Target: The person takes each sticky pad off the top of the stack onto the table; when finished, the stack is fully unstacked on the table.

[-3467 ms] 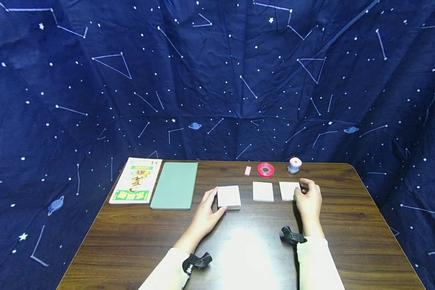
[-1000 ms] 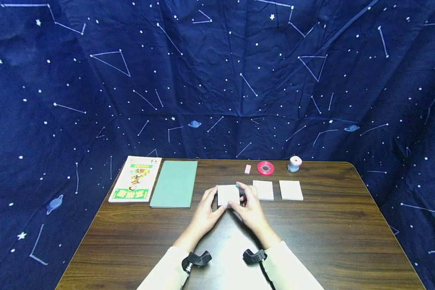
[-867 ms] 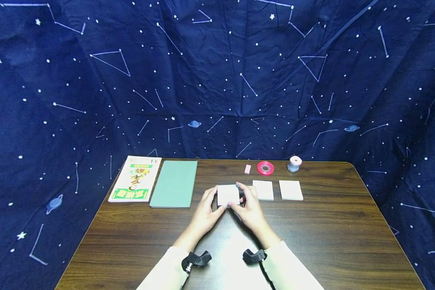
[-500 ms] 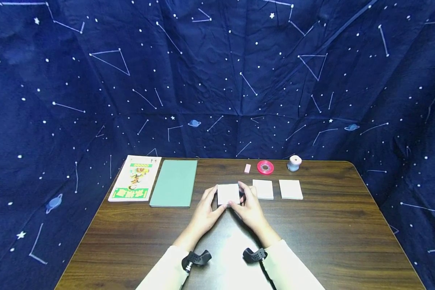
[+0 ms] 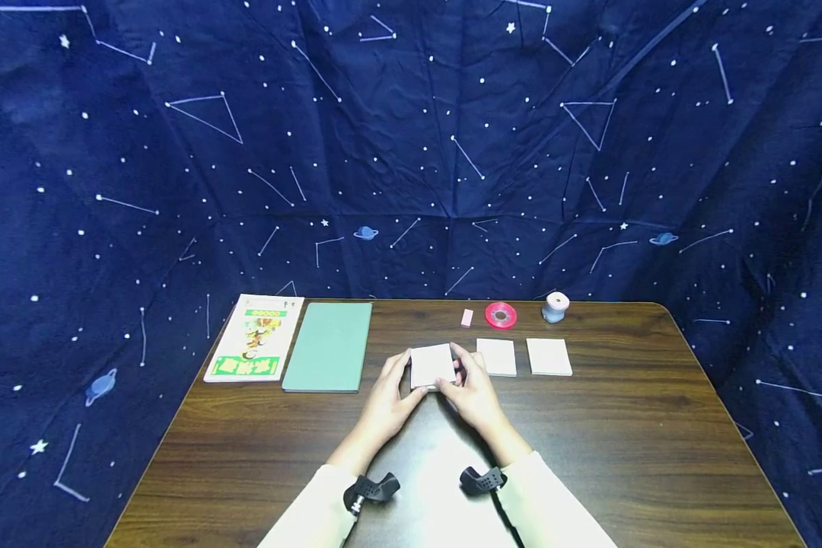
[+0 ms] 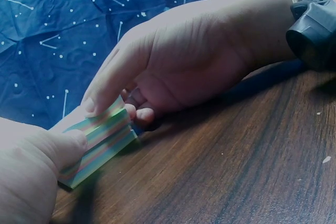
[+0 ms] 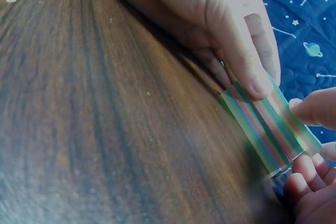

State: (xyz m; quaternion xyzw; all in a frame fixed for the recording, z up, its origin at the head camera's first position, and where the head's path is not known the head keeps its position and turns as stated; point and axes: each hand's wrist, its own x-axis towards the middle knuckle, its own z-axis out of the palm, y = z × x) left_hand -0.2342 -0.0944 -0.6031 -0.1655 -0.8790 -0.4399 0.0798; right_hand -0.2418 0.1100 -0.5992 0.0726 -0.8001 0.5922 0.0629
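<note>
The left hand (image 5: 387, 399) pinches the stack of paper pads (image 5: 432, 364) from 8 o'clock, its thumb on the near side and its fingers reaching along the left edge. The right hand (image 5: 478, 392) grips the same stack from 4 o'clock, with its thumb at the near edge and its index finger at the far right corner. The two thumbs lie close together at 6 o'clock. The stack sits near the middle of the table (image 5: 657, 426), white on top; both wrist views show its sides striped in green, blue and pink. Its upper part is turned slightly and does not line up with the part below.

Each wrist wears a black band, the left one (image 5: 372, 491) at 7 o'clock and the right one (image 5: 482, 482) at 5 o'clock, below pale sleeves.

At 3 o'clock from the stack lie two more white pads, the nearer one (image 5: 496, 358) just beside the right hand and the farther one (image 5: 549, 357) past it. A pink eraser (image 5: 466, 318) lies at 1 o'clock, with a red ring-shaped roll (image 5: 501, 315) and an upright spool (image 5: 555, 307) at 2 o'clock. At 9 o'clock is a green book (image 5: 327, 347), then a picture-covered book (image 5: 255, 337). Behind everything, at 12 o'clock, hangs a dark blue star-patterned curtain (image 5: 411, 152).
</note>
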